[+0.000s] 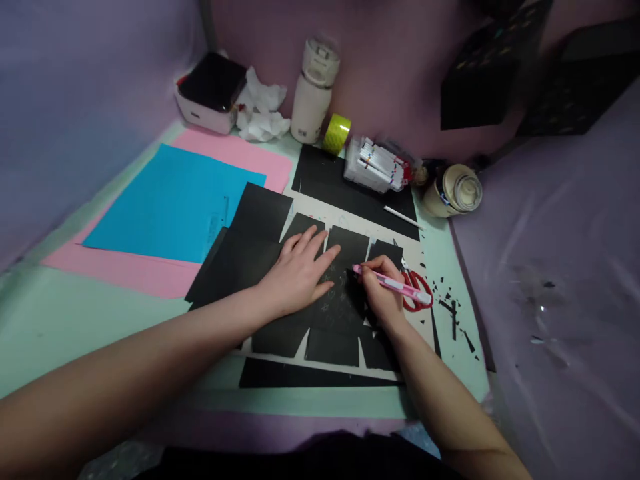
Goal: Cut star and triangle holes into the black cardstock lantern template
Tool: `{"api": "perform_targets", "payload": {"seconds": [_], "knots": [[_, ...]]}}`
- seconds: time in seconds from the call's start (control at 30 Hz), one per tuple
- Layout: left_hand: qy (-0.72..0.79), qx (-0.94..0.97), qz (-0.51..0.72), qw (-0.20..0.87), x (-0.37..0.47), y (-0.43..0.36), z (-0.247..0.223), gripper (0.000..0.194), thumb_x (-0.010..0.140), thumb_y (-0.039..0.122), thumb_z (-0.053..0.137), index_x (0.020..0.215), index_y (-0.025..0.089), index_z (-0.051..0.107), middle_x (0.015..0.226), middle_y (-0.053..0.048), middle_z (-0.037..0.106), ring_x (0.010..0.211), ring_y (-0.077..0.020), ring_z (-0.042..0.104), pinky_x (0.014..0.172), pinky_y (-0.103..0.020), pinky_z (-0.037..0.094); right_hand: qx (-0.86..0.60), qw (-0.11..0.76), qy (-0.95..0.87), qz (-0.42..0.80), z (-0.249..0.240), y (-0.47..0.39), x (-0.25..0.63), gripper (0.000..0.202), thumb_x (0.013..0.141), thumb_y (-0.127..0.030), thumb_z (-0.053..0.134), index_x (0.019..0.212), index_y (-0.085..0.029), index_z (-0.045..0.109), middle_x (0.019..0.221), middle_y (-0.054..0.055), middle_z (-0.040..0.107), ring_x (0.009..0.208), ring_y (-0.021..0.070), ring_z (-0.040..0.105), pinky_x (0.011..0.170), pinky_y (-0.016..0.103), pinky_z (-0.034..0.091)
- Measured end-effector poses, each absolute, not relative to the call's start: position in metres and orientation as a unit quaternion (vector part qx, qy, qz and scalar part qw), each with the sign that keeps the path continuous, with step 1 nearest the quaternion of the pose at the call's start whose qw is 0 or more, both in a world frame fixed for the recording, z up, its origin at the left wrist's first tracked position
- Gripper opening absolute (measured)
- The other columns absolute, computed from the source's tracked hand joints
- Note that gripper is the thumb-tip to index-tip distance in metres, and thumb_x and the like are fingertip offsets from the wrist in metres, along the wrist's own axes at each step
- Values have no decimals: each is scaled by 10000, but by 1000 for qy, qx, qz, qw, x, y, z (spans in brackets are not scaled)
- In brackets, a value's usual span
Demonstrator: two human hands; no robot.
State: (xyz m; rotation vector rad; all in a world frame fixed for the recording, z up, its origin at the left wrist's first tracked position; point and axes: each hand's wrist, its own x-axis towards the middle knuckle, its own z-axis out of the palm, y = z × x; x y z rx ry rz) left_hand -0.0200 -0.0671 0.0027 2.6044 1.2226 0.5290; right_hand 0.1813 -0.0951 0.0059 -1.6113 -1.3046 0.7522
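My left hand [295, 277] lies flat with spread fingers on a black paper cut-out [285, 330] that has slits and flaps along its edges. Faint star-like outlines show on the black surface beside my fingers. A slim pink-and-white pen-shaped tool [393, 283] is gripped in my right hand [384, 293], its tip at the black paper just right of the outlines. Whether that tip is a nib or a blade is too small to tell. Red-handled scissors [417, 290] lie right behind my right hand, partly covered by it.
Blue paper [175, 207] on pink sheets [125, 275] lies left. Behind stand a white bottle [311, 97], yellow tape roll [337, 133], box of markers [377, 163] and lidded jar [453, 191]. A white marker [403, 217] lies loose; black scraps [454, 320] litter the right edge.
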Motion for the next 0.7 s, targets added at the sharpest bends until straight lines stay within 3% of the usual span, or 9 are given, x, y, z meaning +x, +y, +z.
{"api": "perform_targets", "payload": {"seconds": [0.1,0.3,0.37,0.5,0.7], "knots": [[456,857,191,147,-19,-68,6,664,868,368,628,1459,160,408,1555,-201,357,1485,-355,218,1162,-529,205,-638,462,-523,325,6,-95,184,107,769,-284,608,702,-207,577,621,-36,601,562,128,529,533,245,400],[484,848,166,142,-14,-63,12,646,891,341,590,1474,174,368,1499,-174,458,1436,-359,323,1113,-566,280,-595,494,-525,356,1,-95,187,111,786,-307,594,739,-208,586,637,-30,604,573,122,533,543,239,391],[486,848,155,143,-11,-60,16,639,887,314,616,1466,179,381,1466,-153,497,1428,-341,340,1110,-552,314,-582,505,-522,365,3,-94,187,115,782,-306,598,723,-210,576,613,-40,589,554,115,517,532,234,377],[514,834,143,141,0,-53,27,443,935,381,604,1323,180,533,1338,-112,563,1182,-267,576,983,-507,487,-554,497,-533,402,11,-96,188,128,746,-316,653,719,-202,601,588,-42,595,516,107,496,502,228,351],[597,782,116,139,18,-42,30,386,940,372,604,1265,167,566,1263,-101,596,1081,-234,620,904,-457,541,-532,516,-544,394,14,-102,192,214,742,-395,689,797,-194,639,624,-39,605,533,109,496,508,232,353]]}}
